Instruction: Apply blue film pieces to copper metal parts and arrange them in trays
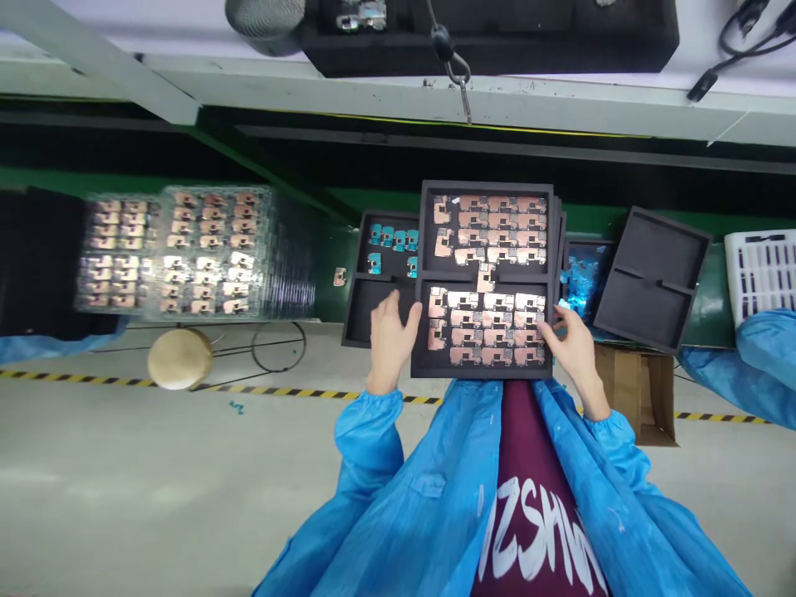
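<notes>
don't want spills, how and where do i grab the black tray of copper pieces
Probably best: grip the black tray by its left and right walls, coming from both sides; it's wide, its walls stand raised, and copper pieces crowd its floor.

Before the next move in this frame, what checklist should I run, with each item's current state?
1. Right hand at the central tray's right edge: ok.
2. Left hand touching that tray's left edge: cannot tell.
3. No part across the divider: not ok, one copper-coloured part lies over it.
4. Green bench free of loose parts: not ok, one lies left of the trays.
5. Visible teal parts inside the left tray: ok.
</notes>
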A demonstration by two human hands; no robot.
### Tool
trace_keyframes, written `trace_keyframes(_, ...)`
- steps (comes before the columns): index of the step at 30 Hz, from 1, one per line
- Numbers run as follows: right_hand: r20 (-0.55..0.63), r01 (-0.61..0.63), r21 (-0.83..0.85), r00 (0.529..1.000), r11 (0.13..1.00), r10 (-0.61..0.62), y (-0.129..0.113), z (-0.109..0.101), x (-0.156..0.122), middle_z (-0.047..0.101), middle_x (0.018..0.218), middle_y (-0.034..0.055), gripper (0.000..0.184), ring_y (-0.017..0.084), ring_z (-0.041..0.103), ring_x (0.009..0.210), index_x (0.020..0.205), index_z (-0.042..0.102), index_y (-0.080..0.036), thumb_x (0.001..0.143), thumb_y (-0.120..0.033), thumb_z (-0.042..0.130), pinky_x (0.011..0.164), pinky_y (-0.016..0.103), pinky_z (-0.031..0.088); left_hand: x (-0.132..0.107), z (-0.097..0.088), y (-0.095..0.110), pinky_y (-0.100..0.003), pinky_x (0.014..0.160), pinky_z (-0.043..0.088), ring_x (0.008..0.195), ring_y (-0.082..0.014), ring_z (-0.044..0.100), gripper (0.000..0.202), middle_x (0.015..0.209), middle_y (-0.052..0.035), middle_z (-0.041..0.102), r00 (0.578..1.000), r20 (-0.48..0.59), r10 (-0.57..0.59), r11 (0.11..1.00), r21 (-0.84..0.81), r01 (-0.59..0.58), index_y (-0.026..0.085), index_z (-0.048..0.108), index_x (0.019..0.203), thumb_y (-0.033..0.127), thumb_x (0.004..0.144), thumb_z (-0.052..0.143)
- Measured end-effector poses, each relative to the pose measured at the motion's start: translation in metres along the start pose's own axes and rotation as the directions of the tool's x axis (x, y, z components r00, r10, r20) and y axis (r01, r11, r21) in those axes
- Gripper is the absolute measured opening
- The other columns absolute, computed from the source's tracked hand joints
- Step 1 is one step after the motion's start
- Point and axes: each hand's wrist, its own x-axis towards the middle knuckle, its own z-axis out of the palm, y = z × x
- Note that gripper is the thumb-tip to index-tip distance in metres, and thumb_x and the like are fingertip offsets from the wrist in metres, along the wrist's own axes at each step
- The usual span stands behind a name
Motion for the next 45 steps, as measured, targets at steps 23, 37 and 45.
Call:
trace_keyframes(23, -0.164, 0.135, -0.078, 0.976, 0.988, -0.146, -0.002, -0.001, 0.0, 0.069, 0.125, 0.0136, 0.041, 0.03, 0.066, 0.118, 0.133, 0.066, -0.023, 0.112, -0.052, 0.048, 0.104, 0.048, 0.057, -0.027, 0.015, 0.021, -0.044, 0.106, 0.059, 0.12, -0.0305, 0.073, 0.04, 0.125, -0.0157, 0.075, 0.998, -0.064, 0.017, 0.969, -0.246, -0.032, 0.015, 0.072, 0.137, 0.034, 0.106, 0.054)
trace_keyframes(37, -0.276, 0.015, 0.082, 0.961, 0.997, 0.008, 0.026, -0.029, -0.04, 0.072, 0.131, 0.0126, 0.036, 0.028, 0.069, 0.124, 0.137, 0.068, -0.024, 0.112, -0.044, 0.051, 0.111, 0.044, 0.058, -0.041, 0.027, 0.053, -0.045, 0.104, 0.064, 0.112, -0.0313, 0.078, 0.06, 0.133, -0.0159, 0.075, 0.994, 0.107, -0.023, 0.939, -0.34, 0.058, 0.017, 0.063, 0.148, 0.048, 0.097, 0.067)
trace_keyframes(45, -0.466, -0.142, 0.024, 0.874, 0.99, 0.136, 0.082, -0.09, -0.098, 0.075, 0.124, 0.0137, 0.038, 0.031, 0.071, 0.117, 0.129, 0.072, -0.023, 0.109, -0.05, 0.055, 0.103, 0.05, 0.059, -0.051, 0.08, 0.147, -0.047, 0.111, 0.061, 0.131, -0.0304, 0.07, 0.045, 0.141, -0.0146, 0.072, 0.949, 0.151, 0.278, 0.876, -0.446, -0.186, 0.022, 0.065, 0.145, 0.027, 0.1, 0.062)
